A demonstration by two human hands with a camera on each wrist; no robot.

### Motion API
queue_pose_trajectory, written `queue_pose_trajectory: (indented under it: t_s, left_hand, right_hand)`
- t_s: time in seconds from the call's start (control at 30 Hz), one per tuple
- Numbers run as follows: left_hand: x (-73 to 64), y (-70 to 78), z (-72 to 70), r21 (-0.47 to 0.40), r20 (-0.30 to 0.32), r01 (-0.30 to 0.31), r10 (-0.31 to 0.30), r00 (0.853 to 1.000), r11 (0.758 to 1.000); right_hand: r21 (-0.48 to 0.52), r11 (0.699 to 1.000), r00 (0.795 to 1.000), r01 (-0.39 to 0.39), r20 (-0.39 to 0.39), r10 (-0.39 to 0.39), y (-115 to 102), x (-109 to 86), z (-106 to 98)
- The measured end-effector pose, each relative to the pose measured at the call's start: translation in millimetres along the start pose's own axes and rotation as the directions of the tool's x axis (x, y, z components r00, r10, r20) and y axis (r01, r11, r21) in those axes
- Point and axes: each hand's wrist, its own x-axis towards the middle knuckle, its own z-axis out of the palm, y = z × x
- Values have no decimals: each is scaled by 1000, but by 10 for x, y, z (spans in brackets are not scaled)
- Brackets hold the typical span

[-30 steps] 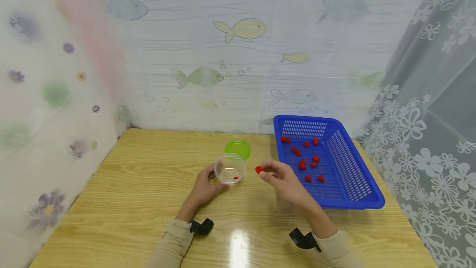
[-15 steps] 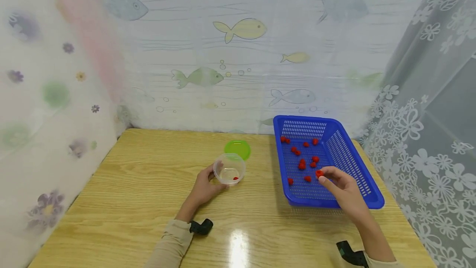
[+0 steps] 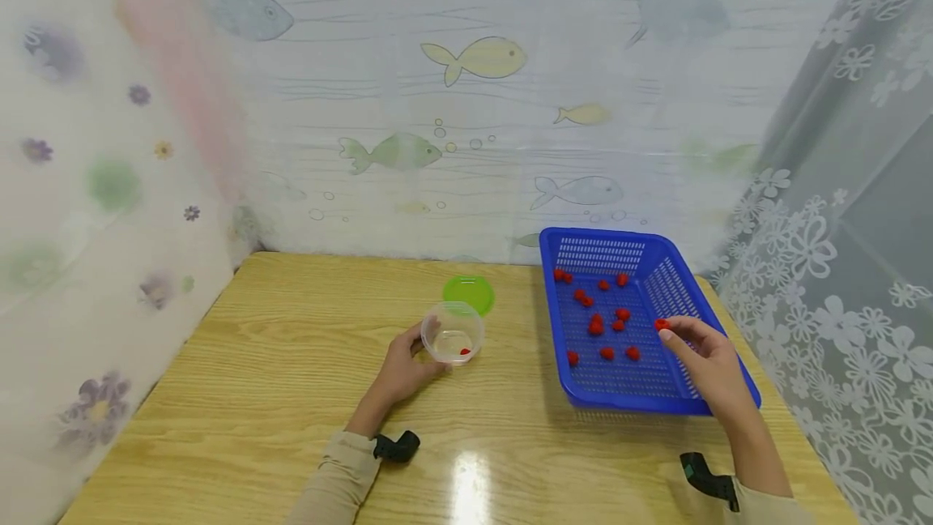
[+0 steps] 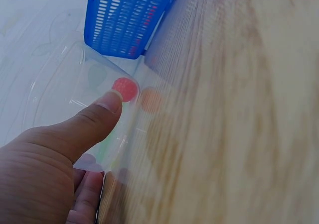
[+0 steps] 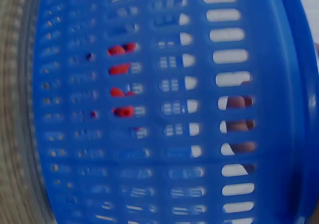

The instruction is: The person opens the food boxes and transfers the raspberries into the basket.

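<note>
My left hand [image 3: 402, 364] grips a small clear plastic container [image 3: 437, 344], tilted with its mouth toward me. One raspberry [image 3: 465, 352] lies low inside it; through the wall, in the left wrist view, the raspberry [image 4: 126, 89] shows close to the thumb [image 4: 84, 127]. Above the right part of the blue plastic basket [image 3: 564, 383], my right hand [image 3: 710, 363] pinches another raspberry [image 3: 661, 324] between thumb and fingertips. Several raspberries [image 3: 596, 326] lie scattered on the basket's floor. In the right wrist view the basket wall [image 5: 164, 167] hides most of that hand.
A round green lid [image 3: 469, 292] lies on the wooden table [image 3: 291, 395] just behind the container. The basket stands at the table's right side, near the patterned curtain [image 3: 474, 185]. A lace curtain [image 3: 816, 330] hangs along the right.
My right hand has carried its raspberry rightward, from beside the container to over the basket's right part. The left hand and container have stayed in place.
</note>
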Motion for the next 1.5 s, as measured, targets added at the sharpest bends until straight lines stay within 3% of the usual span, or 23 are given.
queue_pose_trajectory:
  t_s: [0.3, 0.53, 0.8, 1.0, 1.07, 1.33, 1.5]
  left_hand:
    - [0, -16, -7, -13, 24, -27, 27, 999, 1000]
    - [-6, -21, -11, 12, 3, -50, 50, 999, 999]
    - [-8, 13, -15, 7, 8, -16, 16, 1000, 1000]
    - [-88, 328, -15, 1, 11, -3, 3, 1000, 1000]
    - [-100, 369, -25, -6, 18, -6, 6, 1000, 1000]
    - [-25, 90, 6, 7, 0, 0, 0, 1000, 1000]
    - [-17, 28, -6, -3, 6, 0, 0, 1000, 1000]
  right_hand:
    - [-63, 997, 998, -46, -50, 43, 63, 29, -105]
    - [-72, 996, 997, -58, -54, 54, 125, 78, -198]
    - [-75, 996, 998, -56, -30, 54, 150, 120, -245]
    - [-37, 996, 997, -81, -3, 81, 168, 111, -260]
    - [-22, 996, 996, -83, 5, 84, 175, 110, -260]
    - [-7, 996, 996, -88, 31, 88, 186, 112, -259]
    - [1, 996, 996, -85, 32, 85, 200, 110, -260]
